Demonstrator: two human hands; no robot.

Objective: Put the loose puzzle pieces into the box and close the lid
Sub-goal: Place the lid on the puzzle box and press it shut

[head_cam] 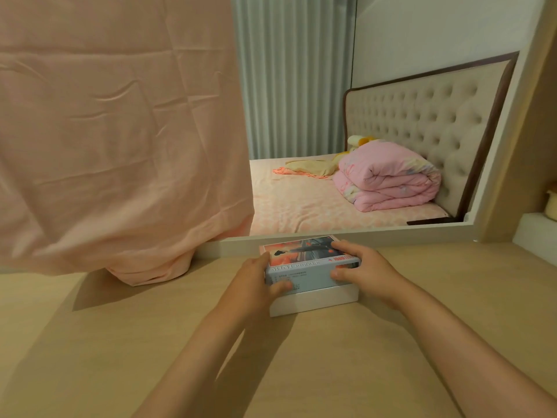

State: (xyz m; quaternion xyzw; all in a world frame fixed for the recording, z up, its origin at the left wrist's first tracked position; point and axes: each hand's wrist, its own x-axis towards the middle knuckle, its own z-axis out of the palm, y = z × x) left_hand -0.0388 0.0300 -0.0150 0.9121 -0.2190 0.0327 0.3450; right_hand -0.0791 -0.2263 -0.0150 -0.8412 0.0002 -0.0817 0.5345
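Hanging left of the box, a creased pink cloth drapes onto the smooth wooden desk. Left hand grips the printed cardboard lid at its left end, right hand clasps the right end; lid sits partway down over the white box, no loose pieces visible. Uneven pressing could jam the lid crooked.
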